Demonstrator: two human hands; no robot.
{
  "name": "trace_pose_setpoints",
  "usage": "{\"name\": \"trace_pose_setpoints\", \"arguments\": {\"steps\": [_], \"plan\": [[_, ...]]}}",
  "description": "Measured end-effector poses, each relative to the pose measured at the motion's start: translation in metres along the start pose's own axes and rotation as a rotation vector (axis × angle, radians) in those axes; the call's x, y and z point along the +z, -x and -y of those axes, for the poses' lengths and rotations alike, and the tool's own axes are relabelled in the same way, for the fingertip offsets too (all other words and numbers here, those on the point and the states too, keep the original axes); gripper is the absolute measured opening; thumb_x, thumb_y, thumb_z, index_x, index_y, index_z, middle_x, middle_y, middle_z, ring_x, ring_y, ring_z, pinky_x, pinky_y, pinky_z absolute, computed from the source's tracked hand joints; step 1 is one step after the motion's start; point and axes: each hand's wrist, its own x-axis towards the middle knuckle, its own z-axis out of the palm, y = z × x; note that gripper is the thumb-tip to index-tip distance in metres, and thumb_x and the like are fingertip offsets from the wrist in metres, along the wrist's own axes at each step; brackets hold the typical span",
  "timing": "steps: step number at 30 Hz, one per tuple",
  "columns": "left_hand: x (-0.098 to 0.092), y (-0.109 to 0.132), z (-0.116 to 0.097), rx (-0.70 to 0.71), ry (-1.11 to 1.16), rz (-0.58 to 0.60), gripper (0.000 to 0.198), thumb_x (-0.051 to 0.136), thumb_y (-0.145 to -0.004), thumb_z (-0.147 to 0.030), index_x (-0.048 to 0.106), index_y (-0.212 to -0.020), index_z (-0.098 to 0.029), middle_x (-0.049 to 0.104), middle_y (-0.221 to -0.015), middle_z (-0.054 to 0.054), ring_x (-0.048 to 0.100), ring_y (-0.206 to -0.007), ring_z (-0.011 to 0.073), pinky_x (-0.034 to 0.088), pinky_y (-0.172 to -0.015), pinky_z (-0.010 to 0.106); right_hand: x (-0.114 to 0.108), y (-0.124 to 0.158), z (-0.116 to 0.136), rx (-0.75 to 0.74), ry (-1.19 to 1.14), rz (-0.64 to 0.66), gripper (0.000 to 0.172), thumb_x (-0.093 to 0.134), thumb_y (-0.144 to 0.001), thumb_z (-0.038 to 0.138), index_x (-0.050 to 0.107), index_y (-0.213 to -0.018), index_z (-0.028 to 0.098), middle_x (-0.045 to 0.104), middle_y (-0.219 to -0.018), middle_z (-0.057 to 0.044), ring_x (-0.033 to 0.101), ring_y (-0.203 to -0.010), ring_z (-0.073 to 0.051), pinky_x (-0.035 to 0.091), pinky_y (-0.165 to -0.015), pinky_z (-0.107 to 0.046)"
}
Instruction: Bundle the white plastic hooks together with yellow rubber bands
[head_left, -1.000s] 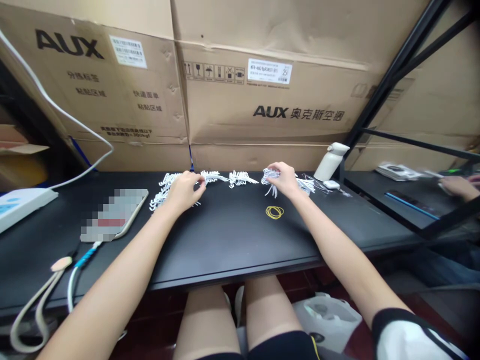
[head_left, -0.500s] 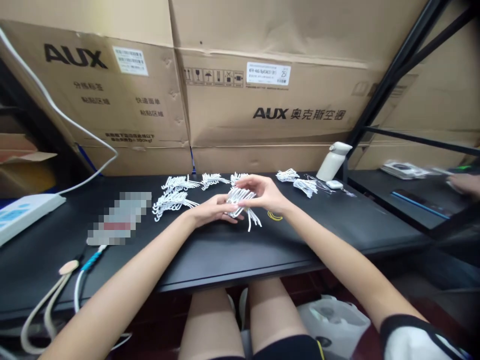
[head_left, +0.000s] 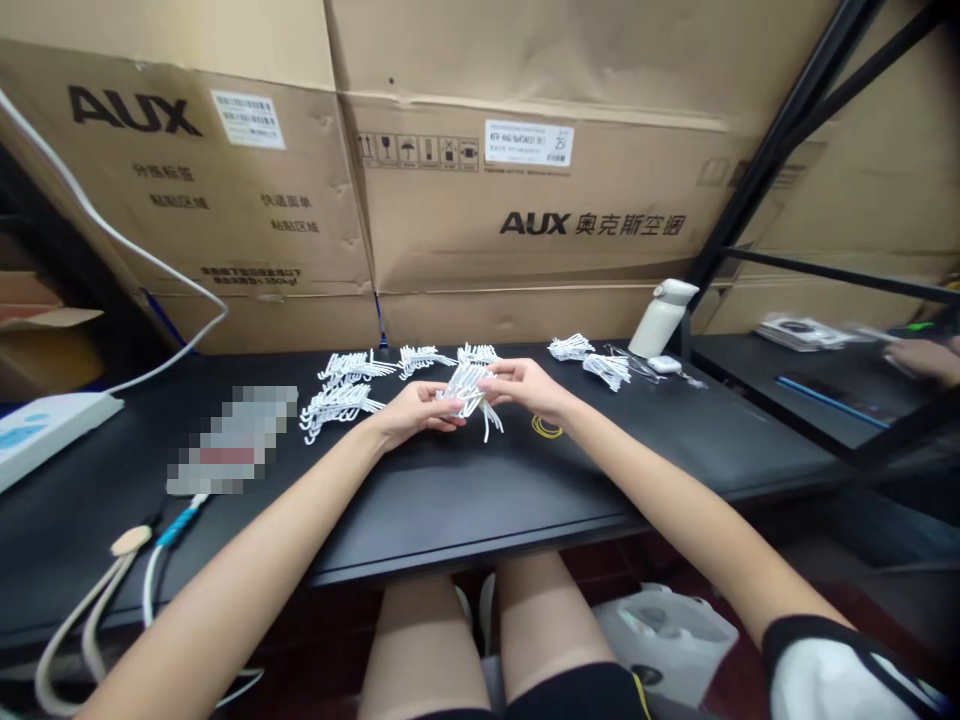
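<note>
The person holds a bundle of white sticks between both hands, above the middle of the table. The left hand grips the bundle's left side, its thumb laid along the near face and its fingers partly hidden beneath. The right hand has its fingers closed on the right side of the same bundle, and several loose ends hang down between the hands. Whether anything is tied around the bundle cannot be told.

To the left, behind the left hand, lie two piles of hooked white sticks, a back pile and a front pile. Two smaller bunches lie along the back of the table, one to the left and one just behind the held bundle. Two more, a rear bunch and a nearer bunch, lie close together on the right, near an upright white bottle and a small white case. Yellow rubber bands lie on the table by the right wrist, partly hidden by it. Cardboard stands behind everything.
</note>
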Motion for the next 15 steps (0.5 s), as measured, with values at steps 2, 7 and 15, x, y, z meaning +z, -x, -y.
{"name": "trace_pose_setpoints", "arguments": {"steps": [2,7,15], "plan": [[-0.0011,0.0002,-0.0008,0.007,0.005,-0.007,0.042,0.086,-0.058,-0.039,0.073,-0.089,-0.014,0.073,-0.081,0.006,0.069,-0.073,0.0152,0.054,-0.064,0.023,-0.0006,-0.001,-0.0025,-0.023,-0.029,-0.026,0.043,0.083,-0.063,0.034,0.066,-0.096,0.013,0.073,-0.085,-0.006,0.069,-0.075,-0.015,0.058,-0.074,-0.028],[-0.0026,0.0002,-0.002,-0.019,0.007,-0.051,0.04,0.079,-0.066,-0.047,0.074,-0.087,-0.013,0.074,-0.08,0.007,0.07,-0.073,0.0163,0.054,-0.062,0.023,-0.0003,-0.0009,-0.005,-0.046,-0.017,-0.037,0.057,0.087,-0.056,0.027,0.063,-0.107,0.015,0.074,-0.09,-0.007,0.071,-0.081,-0.019,0.059,-0.079,-0.036],[-0.0006,-0.001,-0.0001,-0.017,-0.033,-0.097,0.043,0.077,-0.067,-0.052,0.073,-0.086,-0.013,0.074,-0.079,0.008,0.071,-0.074,0.0192,0.055,-0.07,0.029,0.0059,0.0016,-0.0059,-0.123,0.13,-0.108,0.065,0.088,-0.051,0.028,0.062,-0.11,0.016,0.069,-0.105,-0.009,0.067,-0.094,-0.022,0.057,-0.085,-0.037]]}}
